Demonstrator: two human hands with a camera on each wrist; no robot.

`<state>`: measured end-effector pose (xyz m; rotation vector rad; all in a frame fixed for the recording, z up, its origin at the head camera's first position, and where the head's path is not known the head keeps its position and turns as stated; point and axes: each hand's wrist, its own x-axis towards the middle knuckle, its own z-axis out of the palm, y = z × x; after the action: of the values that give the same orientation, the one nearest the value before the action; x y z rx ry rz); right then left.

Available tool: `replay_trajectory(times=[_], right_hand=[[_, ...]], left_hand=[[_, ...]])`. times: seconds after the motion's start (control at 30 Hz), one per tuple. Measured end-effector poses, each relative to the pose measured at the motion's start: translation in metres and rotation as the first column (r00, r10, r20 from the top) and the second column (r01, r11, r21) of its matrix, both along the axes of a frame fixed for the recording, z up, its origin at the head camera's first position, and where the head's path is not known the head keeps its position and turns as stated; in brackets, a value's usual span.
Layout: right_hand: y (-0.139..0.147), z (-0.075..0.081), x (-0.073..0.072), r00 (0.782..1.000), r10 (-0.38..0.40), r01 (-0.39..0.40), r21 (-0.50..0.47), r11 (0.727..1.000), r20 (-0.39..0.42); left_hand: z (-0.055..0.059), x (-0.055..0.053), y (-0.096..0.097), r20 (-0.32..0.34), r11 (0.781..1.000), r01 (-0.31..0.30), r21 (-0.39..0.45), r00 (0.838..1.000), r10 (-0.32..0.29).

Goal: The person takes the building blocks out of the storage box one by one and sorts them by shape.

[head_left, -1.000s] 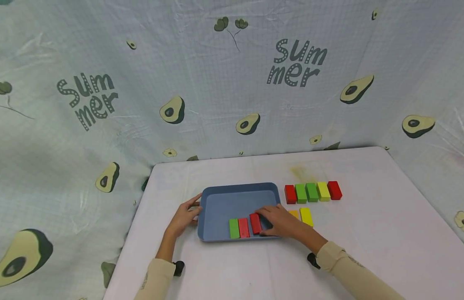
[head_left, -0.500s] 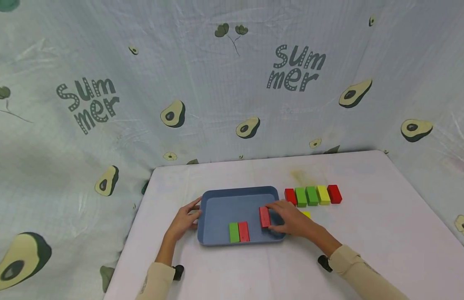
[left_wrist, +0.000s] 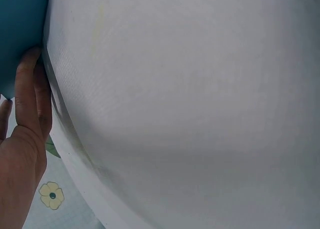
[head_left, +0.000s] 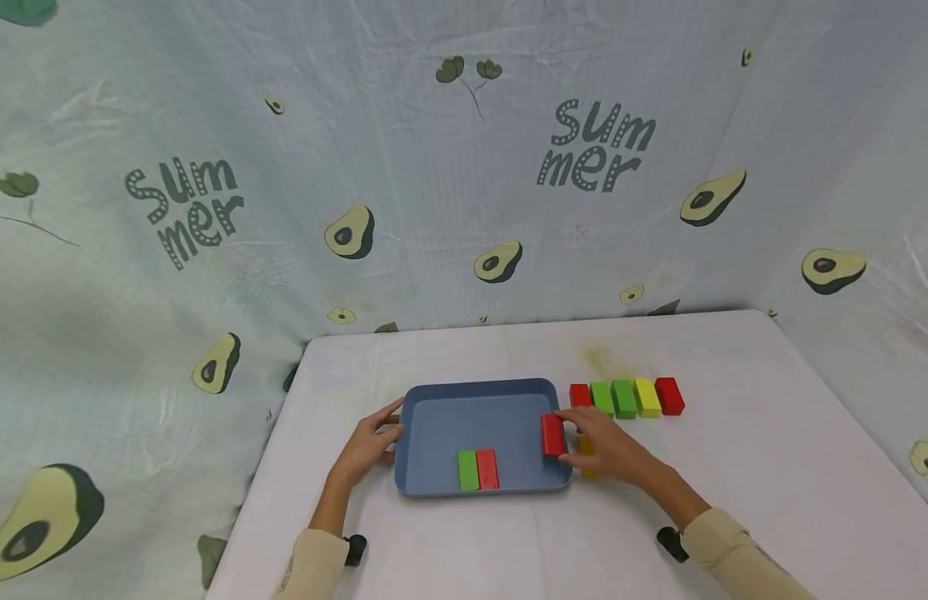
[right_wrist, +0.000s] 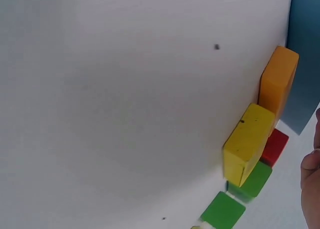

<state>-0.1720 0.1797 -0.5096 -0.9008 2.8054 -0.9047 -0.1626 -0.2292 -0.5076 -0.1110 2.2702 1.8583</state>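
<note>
A red block is pinched between the fingers and thumb of my right hand, over the right end of a blue-grey tray. My left hand touches the tray's left side with fairly straight fingers; the left wrist view shows these fingers along its wall. A green block and another red block lie side by side at the tray's front edge. Just right of the tray, partly behind my right hand, is an orange block. A yellow block beside it shows in the right wrist view.
Behind my right hand stands a row of blocks on the white-covered table: a red one, two green ones, a yellow one and a red one. A printed curtain hangs behind the table.
My right hand has carried the red block rightward, away from the green and red pair, to the tray's right side. The left hand stays at the tray's left side.
</note>
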Motion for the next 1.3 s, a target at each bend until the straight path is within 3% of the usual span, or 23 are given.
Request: replay_trajectory(times=[0.43, 0.6, 1.03, 1.3], right_hand=[[0.043, 0.006, -0.005, 0.995, -0.093, 0.094, -0.041, 0.995, 0.035], [0.066, 0.003, -0.003, 0.991, -0.126, 0.129, -0.049, 0.991, 0.054], [0.096, 0.000, 0.006, 0.964, -0.163, 0.177, -0.045, 0.983, 0.210], [0.110, 0.000, 0.006, 0.940, -0.168, 0.174, 0.008, 0.985, 0.297]], left_hand=[[-0.005, -0.003, -0.002, 0.004, 0.999, -0.026, -0.028, 1.000, 0.026], [-0.004, -0.003, -0.001, 0.003, 1.000, -0.008, -0.018, 1.000, 0.008], [-0.002, -0.002, -0.001, 0.000, 0.999, -0.016, -0.035, 1.000, 0.016], [-0.004, -0.001, -0.001, 0.010, 0.999, -0.013, -0.031, 1.000, 0.013]])
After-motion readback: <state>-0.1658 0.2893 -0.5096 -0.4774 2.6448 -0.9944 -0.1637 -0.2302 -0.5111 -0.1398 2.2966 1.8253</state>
